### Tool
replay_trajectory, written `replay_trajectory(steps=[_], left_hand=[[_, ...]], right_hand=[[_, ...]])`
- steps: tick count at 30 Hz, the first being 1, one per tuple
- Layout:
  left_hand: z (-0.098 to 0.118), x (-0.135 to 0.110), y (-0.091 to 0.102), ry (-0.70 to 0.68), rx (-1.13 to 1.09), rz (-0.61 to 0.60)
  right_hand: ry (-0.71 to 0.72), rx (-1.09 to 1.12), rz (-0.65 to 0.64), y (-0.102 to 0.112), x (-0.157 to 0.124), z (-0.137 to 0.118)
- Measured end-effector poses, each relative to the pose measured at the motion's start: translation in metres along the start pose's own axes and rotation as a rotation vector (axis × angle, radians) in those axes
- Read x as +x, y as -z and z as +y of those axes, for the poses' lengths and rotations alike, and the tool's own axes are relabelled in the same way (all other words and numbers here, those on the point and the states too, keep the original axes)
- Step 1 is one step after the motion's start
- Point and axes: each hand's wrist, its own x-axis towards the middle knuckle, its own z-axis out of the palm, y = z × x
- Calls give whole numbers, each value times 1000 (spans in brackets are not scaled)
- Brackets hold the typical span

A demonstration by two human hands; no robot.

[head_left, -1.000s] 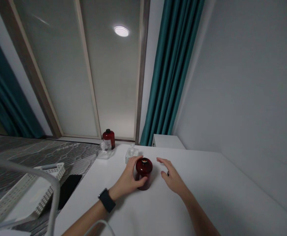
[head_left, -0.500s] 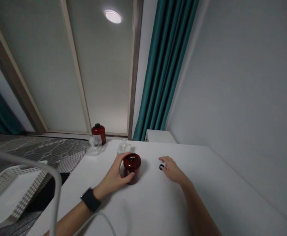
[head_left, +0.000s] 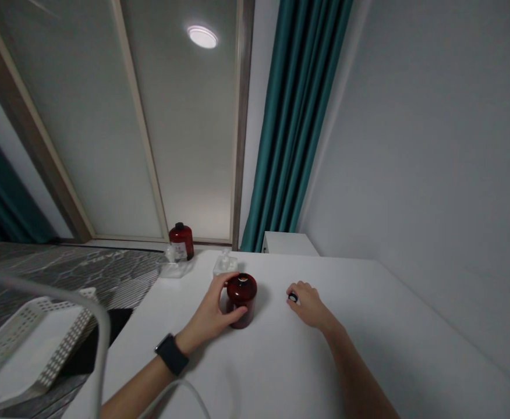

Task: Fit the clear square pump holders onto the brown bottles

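Now left hand: one red jar; right hand: one black ring.

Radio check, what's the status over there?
Left hand wrapped around dark red jar. Right hand curled over small black ring. Small clear bottle just behind the jar.

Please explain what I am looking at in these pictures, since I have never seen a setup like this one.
These pictures come from one camera worn on a person's head, looking forward and down, so the two arms are that person's own. On a white table, the left hand grips a dark red jar, while the fingers of the right hand seem to pinch a small black ring. Farther back stand a dark red bottle and a small clear container.
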Motion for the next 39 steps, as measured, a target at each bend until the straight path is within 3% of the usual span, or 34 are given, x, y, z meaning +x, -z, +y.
replay_trajectory(steps=[6, 9, 14, 19, 22, 28, 32, 36, 39], left_hand=[[-1, 1, 5, -65, -37, -3], [1, 4, 16, -131, -12, 70], [8, 6, 26, -293, 111, 163], [12, 4, 23, -495, 225, 148], [11, 3, 24, -546, 258, 125], [10, 4, 24, -541, 239, 64], [9, 2, 20, -524, 220, 15], [7, 1, 18, -521, 199, -12], [5, 1, 18, -516, 189, -20]], right_hand=[[128, 123, 23, -3, 1, -24], [170, 187, 53, -4, 1, -39], [119, 577, 199, -5, 4, -57], [73, 720, 280, 1, 16, -69], [89, 784, 329, 7, 22, -82], [167, 819, 457, 15, 28, -112], [306, 723, 557, 15, 25, -123], [428, 646, 545, 9, 22, -128], [434, 641, 517, 3, 20, -128]])
